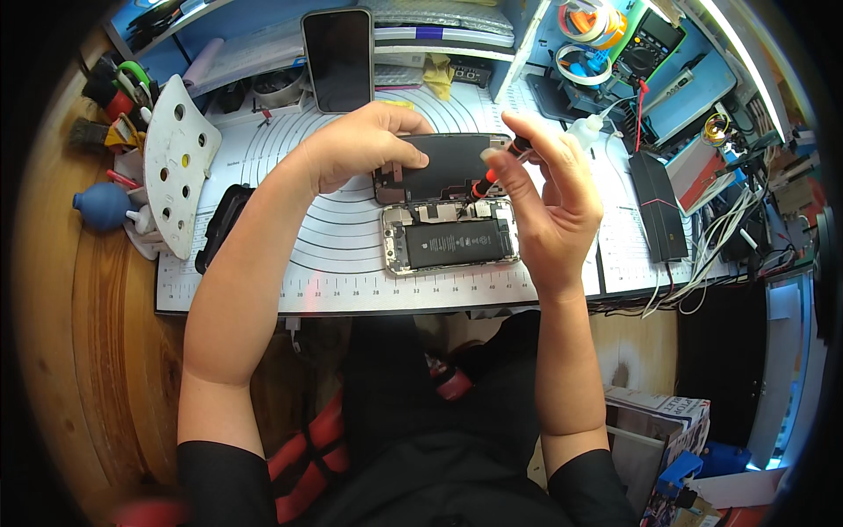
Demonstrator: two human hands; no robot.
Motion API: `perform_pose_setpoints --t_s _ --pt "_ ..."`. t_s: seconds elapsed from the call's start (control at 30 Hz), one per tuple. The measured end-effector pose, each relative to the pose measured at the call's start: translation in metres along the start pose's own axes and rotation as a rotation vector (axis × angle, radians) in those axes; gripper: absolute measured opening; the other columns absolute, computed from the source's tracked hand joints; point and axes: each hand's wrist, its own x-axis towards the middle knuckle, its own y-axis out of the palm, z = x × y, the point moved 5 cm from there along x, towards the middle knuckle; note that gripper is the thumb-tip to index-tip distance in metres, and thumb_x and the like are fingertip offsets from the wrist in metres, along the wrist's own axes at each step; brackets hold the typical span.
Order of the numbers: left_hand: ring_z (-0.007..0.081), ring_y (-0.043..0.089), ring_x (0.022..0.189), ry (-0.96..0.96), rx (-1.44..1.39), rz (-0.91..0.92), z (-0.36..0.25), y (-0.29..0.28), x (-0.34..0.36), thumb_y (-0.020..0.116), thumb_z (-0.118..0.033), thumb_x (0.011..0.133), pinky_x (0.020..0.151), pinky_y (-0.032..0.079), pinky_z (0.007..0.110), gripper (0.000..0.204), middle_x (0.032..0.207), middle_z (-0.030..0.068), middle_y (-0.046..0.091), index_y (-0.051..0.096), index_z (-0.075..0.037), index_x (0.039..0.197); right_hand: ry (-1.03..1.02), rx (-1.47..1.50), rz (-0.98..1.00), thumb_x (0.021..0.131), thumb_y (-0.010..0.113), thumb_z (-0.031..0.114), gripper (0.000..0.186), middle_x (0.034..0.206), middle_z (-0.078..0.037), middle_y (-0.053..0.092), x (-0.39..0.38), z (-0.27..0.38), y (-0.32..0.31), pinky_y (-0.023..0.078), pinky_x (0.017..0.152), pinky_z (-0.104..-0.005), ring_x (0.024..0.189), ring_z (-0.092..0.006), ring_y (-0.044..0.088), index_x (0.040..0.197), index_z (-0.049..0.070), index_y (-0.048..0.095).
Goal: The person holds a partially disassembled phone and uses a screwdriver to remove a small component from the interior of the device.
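left hand [360, 145] pinches a dark rectangular screen panel [448, 165] at twelve o'clock of an open silver-rimmed phone body [452, 242]; right hand [558, 198] pinches a slim red-and-black screwdriver [483, 185].

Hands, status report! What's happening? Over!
Left fingers pinching dark screen panel. Right fingers holding red-and-black screwdriver, tip at opened phone. Screwdriver partly hides panel's right side.

L hand [362, 145] partly hidden bhd panel [452, 162]; screwdriver [482, 186] tip too sm. to ID.
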Motion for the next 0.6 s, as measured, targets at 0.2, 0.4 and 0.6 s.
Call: perform_pose_setpoints --t_s 0.2,0.4,0.6 --pt "0.0079 0.06 0.078 -0.018 -0.012 -0.02 0.0012 -0.001 -0.0017 0.071 -0.013 0.085 0.069 0.046 0.024 0.022 0.09 0.0007 0.068 0.071 -0.002 0.105 0.144 0.172 -0.084 0.087 0.074 -0.003 0.037 0.094 -0.006 0.072 -0.0047 -0.006 0.0026 0.052 0.078 -0.0284 0.082 -0.0148 0.065 0.123 0.007 0.073" --pt "0.0088 0.06 0.079 -0.002 -0.003 -0.017 0.0005 -0.0002 -0.0013 0.071 -0.014 0.086 0.071 0.047 0.024 0.022 0.091 0.0015 0.068 0.072 -0.001 0.104 0.202 0.243 -0.102 0.084 0.076 -0.003 0.04 0.095 -0.007 0.071 -0.0043 -0.0023 0.0042 0.051 0.075 -0.0293 0.078 -0.0156 0.062 0.123 0.004 0.072" --pt "0.009 0.059 0.078 -0.007 0.023 -0.047 -0.0042 0.0029 -0.0013 0.072 -0.015 0.086 0.07 0.047 0.025 0.025 0.09 0.0023 0.068 0.072 0.0 0.106 0.27 0.314 -0.11 0.089 0.072 -0.003 0.039 0.096 -0.006 0.072 -0.0072 -0.0046 0.0015 0.052 0.081 -0.0286 0.085 -0.0151 0.066 0.127 0.004 0.07"
